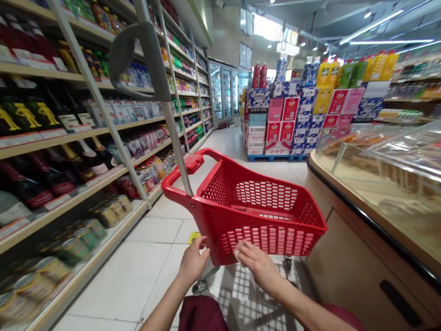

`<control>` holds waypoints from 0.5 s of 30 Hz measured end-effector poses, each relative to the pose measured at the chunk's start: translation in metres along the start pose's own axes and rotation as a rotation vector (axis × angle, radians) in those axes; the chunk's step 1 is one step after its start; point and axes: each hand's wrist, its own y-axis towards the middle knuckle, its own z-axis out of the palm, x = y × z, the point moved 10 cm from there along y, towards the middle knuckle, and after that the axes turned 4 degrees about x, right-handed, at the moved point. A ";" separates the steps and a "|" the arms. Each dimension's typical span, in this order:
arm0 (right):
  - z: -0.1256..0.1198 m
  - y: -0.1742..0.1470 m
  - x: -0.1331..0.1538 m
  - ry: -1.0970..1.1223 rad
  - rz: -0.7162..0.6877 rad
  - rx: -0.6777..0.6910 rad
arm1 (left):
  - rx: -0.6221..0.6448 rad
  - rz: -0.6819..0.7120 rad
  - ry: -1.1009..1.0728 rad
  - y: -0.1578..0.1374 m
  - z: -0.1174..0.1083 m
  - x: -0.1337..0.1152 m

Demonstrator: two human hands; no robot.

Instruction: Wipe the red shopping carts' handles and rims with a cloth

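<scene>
A red shopping trolley basket (261,195) with slotted sides stands tilted in front of me. My left hand (194,260) is beside its near left post, thumb and forefinger curved with a gap between them. Just behind those fingers shows a yellow label (194,236); whether it touches the hand I cannot tell. Close to the basket's near wall, my right hand (258,265) has its fingers bent together. A small whitish bit shows at these fingertips, too small to name. The trolley's red handle (171,182) and grey pole (179,153) rise at the left.
Shelves (86,131) of bottles and cans line the left side. A glass-topped display counter (364,215) stands close on the right. Ahead are stacked drink cartons (282,124) on a blue pallet (268,157). White tiles (136,265) cover the floor.
</scene>
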 end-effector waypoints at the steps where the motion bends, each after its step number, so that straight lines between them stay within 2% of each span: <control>1: -0.005 0.008 0.004 0.005 -0.001 -0.034 | -0.009 0.000 0.020 -0.001 -0.002 0.002; 3: -0.016 0.024 0.006 0.000 0.003 -0.118 | -0.027 0.003 0.059 -0.002 -0.005 0.005; 5: -0.018 0.033 0.004 -0.031 0.001 -0.147 | -0.043 0.010 0.096 -0.002 -0.008 0.005; 10: 0.008 0.024 0.016 -0.053 -0.070 -0.047 | -0.094 0.035 0.172 -0.006 -0.016 0.006; 12: 0.009 0.039 0.025 -0.027 -0.062 -0.041 | -0.121 0.037 0.198 -0.008 -0.019 0.007; 15: 0.006 0.076 0.037 -0.019 -0.063 -0.087 | -0.146 0.048 0.229 -0.008 -0.022 0.007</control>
